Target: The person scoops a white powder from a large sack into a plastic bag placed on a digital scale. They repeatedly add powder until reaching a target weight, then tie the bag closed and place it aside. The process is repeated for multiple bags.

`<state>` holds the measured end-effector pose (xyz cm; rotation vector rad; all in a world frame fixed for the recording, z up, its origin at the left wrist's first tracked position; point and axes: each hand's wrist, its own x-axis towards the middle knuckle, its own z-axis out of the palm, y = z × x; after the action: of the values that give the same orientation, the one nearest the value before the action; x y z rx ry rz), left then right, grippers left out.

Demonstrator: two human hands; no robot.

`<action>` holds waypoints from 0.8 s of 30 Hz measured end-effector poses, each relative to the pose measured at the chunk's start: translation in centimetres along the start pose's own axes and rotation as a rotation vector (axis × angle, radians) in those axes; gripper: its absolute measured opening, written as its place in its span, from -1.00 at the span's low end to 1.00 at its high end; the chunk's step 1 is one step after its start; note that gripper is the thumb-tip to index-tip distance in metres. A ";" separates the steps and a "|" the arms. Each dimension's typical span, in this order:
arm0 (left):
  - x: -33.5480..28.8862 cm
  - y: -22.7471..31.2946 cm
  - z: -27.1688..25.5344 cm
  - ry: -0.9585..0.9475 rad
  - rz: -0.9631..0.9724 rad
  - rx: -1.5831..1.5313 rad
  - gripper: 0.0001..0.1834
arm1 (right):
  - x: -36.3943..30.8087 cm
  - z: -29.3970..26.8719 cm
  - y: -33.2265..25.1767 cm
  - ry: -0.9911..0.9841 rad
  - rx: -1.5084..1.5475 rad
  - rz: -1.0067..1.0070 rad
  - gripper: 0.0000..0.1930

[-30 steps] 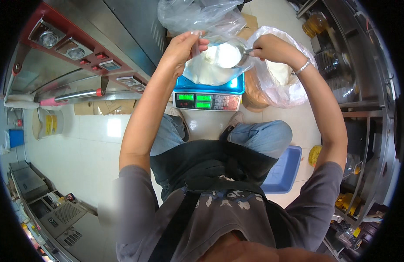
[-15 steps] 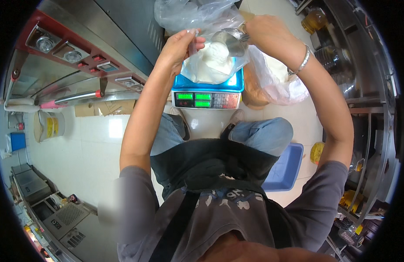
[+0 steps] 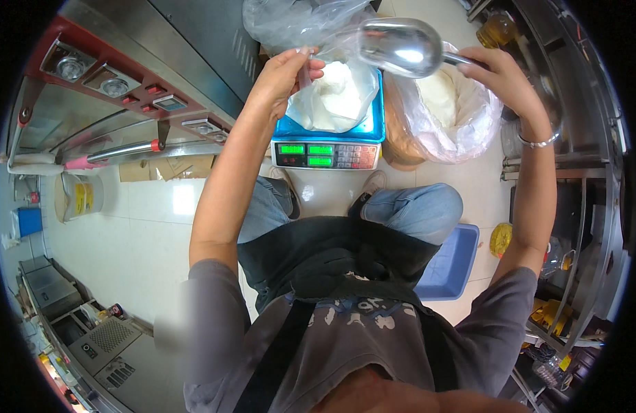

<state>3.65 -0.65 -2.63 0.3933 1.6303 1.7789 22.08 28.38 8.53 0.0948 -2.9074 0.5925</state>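
A clear plastic bag [image 3: 364, 103] holding white powder [image 3: 335, 96] sits on a digital scale [image 3: 325, 155] with a blue platform and lit green displays. My left hand [image 3: 287, 77] pinches the bag's rim on its left side. In my right hand [image 3: 498, 77] is the handle of a shiny metal scoop [image 3: 400, 48], raised above the gap between the two bags. No powder shows on the scoop. To the right of the scale, a larger open plastic bag [image 3: 479, 134] with more white powder stands in a brown container [image 3: 402, 148], below my right hand.
More clear plastic [image 3: 290, 24] lies behind the scale, beside a grey metal cabinet [image 3: 201, 41]. Red-panelled equipment [image 3: 135, 89] stands at the left. A blue basin [image 3: 452, 265] is on the floor by my right knee. Shelving with bottles [image 3: 538, 96] lines the right.
My right hand has moved right, drawing the scoop up and out from the bag on the scale. My left hand stays at the bag's rim.
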 end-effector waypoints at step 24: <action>1.2 3.6 1.0 0.083 0.091 0.073 -0.73 | -1.7 30.6 25.2 -0.081 -0.017 0.963 -0.63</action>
<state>2.43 1.01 0.68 0.4383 1.7642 1.8287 16.61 39.56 -29.13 -1.3550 -2.8744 0.6736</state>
